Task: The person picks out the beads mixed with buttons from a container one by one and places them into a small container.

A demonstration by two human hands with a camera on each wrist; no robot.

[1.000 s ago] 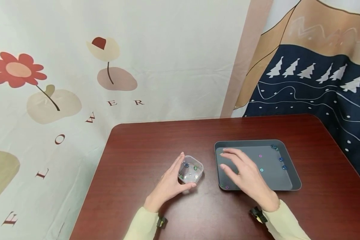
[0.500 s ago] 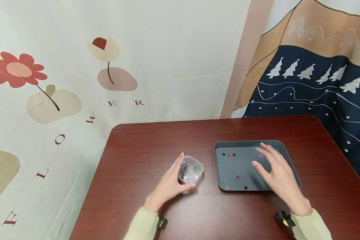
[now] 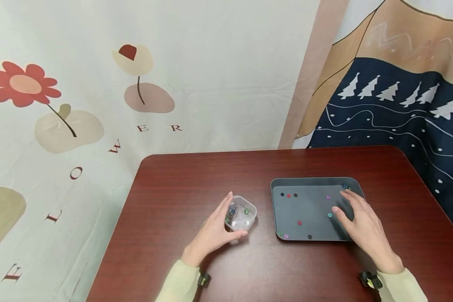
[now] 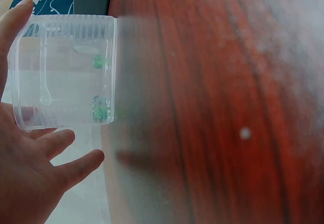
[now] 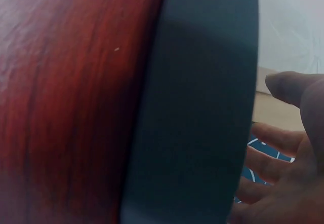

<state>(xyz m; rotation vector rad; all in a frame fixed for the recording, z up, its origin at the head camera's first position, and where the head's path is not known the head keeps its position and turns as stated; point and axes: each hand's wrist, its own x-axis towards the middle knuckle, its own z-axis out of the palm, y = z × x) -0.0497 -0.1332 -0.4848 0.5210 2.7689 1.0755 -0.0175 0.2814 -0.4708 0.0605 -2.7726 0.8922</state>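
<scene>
A small clear plastic container (image 3: 240, 216) stands on the dark red table (image 3: 196, 180), with a few coloured beads inside. My left hand (image 3: 219, 226) grips it, fingers along its left side and thumb at its near corner. The left wrist view shows the container (image 4: 66, 72) close up, with green beads (image 4: 100, 107) in it and the hand (image 4: 35, 173) around it. To its right lies a grey tray (image 3: 309, 181) with several small beads scattered in it, among them a red bead (image 3: 299, 222) and a teal bead (image 3: 329, 215). My right hand (image 3: 345, 205) is over the tray's right part, fingers spread and empty.
The right wrist view shows the tray's outer wall (image 5: 202, 107) and my spread fingers (image 5: 288, 148). Printed curtains hang behind the table and along its right side. The table's left edge runs close to the container.
My right hand has slid from the tray's left half to its right half, uncovering beads on the left. The left hand and the container have stayed put.
</scene>
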